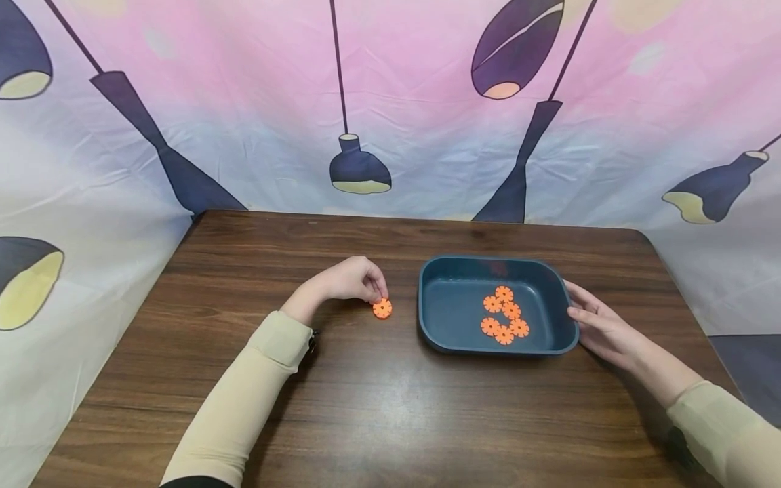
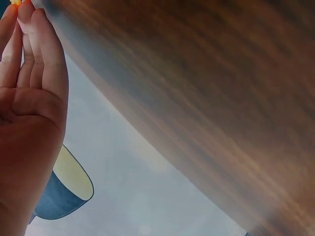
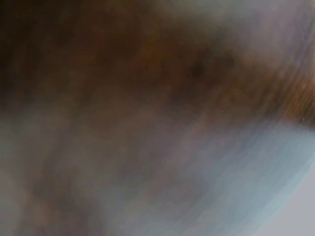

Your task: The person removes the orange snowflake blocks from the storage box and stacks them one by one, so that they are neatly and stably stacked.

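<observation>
In the head view my left hand (image 1: 360, 279) pinches an orange notched plastic disc (image 1: 382, 309) between its fingertips, left of a dark blue rectangular bin. The left wrist view catches a bit of that disc (image 2: 16, 2) at its top corner, where thumb and fingers meet. At the other side, my right hand (image 1: 607, 330) holds the right end wall of the bin (image 1: 448, 305), thumb at the rim; its other fingers are partly hidden behind the wall. Inside the bin lie several similar orange discs (image 1: 504, 335), grouped right of its middle. The right wrist view is too blurred to show the hand.
Everything stands on a dark wood-grain table (image 1: 378, 420). Behind it and along its left side hangs a cloth backdrop (image 1: 274, 156) printed with lamps, close to the table's far edge.
</observation>
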{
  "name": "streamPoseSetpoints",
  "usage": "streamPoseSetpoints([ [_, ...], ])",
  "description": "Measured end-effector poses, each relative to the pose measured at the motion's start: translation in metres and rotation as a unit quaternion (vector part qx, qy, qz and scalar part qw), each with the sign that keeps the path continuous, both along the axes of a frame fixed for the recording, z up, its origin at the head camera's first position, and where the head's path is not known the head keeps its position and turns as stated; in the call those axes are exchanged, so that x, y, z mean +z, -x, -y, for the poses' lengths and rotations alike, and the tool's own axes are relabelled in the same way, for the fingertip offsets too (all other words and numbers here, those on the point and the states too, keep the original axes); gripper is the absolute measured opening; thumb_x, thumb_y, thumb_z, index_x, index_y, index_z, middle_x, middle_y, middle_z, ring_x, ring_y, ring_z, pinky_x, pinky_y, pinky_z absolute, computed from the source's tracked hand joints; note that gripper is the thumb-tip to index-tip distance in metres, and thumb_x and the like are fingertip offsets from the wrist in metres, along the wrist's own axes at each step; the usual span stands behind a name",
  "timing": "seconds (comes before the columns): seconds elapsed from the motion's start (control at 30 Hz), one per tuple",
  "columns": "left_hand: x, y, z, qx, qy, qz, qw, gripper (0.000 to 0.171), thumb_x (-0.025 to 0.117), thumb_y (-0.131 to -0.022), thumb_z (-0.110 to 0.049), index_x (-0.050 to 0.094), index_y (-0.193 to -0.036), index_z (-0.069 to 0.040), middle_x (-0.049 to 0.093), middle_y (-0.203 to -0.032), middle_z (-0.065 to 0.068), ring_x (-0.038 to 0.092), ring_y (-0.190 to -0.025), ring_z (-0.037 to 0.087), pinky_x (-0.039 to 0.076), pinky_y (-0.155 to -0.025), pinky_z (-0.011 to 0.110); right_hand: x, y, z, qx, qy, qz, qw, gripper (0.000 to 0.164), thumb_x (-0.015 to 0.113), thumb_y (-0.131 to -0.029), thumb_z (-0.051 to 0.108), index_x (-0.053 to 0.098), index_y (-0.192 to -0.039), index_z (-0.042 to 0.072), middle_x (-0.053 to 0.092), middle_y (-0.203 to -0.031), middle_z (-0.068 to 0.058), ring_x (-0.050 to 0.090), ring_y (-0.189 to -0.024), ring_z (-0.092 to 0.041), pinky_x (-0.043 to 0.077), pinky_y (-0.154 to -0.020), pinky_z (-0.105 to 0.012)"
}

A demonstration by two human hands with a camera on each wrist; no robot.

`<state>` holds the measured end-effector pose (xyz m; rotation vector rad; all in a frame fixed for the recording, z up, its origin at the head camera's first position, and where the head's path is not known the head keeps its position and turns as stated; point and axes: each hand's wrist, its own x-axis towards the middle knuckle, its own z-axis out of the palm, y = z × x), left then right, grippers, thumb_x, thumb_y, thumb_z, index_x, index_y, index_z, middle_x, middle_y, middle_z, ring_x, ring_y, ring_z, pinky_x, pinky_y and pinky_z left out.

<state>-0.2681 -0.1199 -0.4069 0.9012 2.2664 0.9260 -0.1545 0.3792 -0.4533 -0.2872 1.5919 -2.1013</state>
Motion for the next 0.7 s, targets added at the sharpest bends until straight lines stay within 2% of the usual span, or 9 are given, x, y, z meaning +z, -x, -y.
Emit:
streamPoseSetpoints([
  [0.37,-0.0028,0.0039,-0.0011,0.001,0.005,-0.006,1.0,0.01,0.072,-0.092,0.005,0.08,-0.098,0.002,0.079,-0.087,0.01,0.066,-0.073,0.004,0.056,-0.072,0.021,0.0005,0.0011,-0.001,0.008,0.008,-0.003,1.0,0.052,0.036,-0.114,0.006,0.049,-0.154,0.037,0.06,-0.146,0.016,0.063,-0.128,-0.001,0.056,-0.102,-0.024],
  [0.7,-0.0051,0.0043,-0.0021,-0.001,0.012,-0.006,0.9999,0.011,0.07,-0.092,0.005,0.08,-0.097,0.001,0.078,-0.087,0.009,0.065,-0.073,0.004,0.055,-0.071,0.021,-0.0006,0.0008,-0.0018,-0.003,-0.005,0.005,1.0,0.051,0.037,-0.114,0.007,0.05,-0.152,0.039,0.061,-0.145,0.017,0.063,-0.126,-0.001,0.057,-0.101,-0.024],
])
